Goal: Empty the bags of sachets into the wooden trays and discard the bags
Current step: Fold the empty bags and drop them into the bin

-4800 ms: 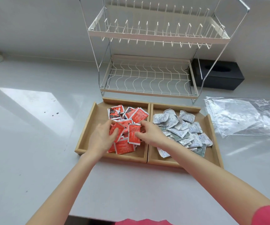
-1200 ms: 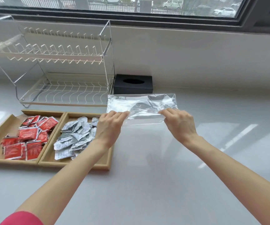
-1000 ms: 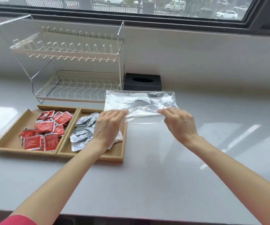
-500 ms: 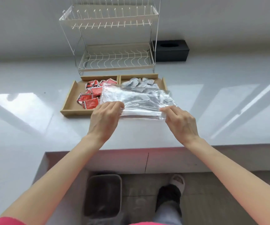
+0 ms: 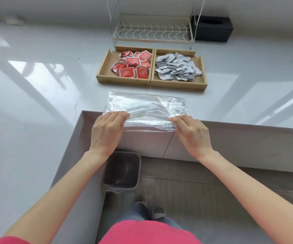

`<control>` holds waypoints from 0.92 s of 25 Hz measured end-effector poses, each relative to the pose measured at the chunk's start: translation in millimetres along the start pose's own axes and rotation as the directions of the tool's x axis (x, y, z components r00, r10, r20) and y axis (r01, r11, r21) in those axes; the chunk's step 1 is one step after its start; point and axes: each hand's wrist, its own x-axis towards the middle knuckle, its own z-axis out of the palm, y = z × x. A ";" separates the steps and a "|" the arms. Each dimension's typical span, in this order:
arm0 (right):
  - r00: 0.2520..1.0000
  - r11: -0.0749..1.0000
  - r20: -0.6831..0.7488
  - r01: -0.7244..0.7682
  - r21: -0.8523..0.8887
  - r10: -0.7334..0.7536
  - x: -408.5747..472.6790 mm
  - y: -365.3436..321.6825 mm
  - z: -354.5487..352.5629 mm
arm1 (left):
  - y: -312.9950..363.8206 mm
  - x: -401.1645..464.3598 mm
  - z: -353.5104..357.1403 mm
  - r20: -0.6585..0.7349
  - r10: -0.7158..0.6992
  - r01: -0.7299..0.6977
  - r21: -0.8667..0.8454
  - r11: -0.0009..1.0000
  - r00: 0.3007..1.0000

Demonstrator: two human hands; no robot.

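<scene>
Flat clear plastic bags (image 5: 146, 110) are held by their near edge above the counter's front edge. My left hand (image 5: 107, 131) pinches the left corner and my right hand (image 5: 192, 134) pinches the right corner. Behind them two wooden trays stand side by side: the left tray (image 5: 105, 67) holds red sachets (image 5: 133, 66), the right tray (image 5: 203, 71) holds silver sachets (image 5: 176, 68). A grey bin (image 5: 122, 170) stands on the floor below my left forearm, its mouth open.
A white wire dish rack (image 5: 152, 32) stands behind the trays, with a black tissue box (image 5: 212, 29) to its right. The white counter (image 5: 36, 85) wraps around on the left. My feet and the tiled floor show beside the bin.
I have pulled the bags back from over the trays toward the counter's front edge, both hands still gripping them. My view has tilted down, showing more of the bin and the floor.
</scene>
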 end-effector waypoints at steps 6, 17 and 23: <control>0.991 0.992 0.115 0.052 0.111 -0.064 -52.6 -22.8 -2.7 | 9.2 -81.5 -2.7 0.136 -0.182 0.191 -0.054 0.980 0.974; 0.910 0.982 0.389 0.076 0.175 -0.140 -104.9 -60.2 70.3 | -26.9 -184.2 57.3 0.375 -0.400 0.419 0.034 0.907 0.836; 0.840 0.988 0.526 0.066 0.139 -0.130 -127.0 -73.4 174.2 | -63.7 -211.1 141.8 0.616 -0.453 0.545 0.047 0.837 0.644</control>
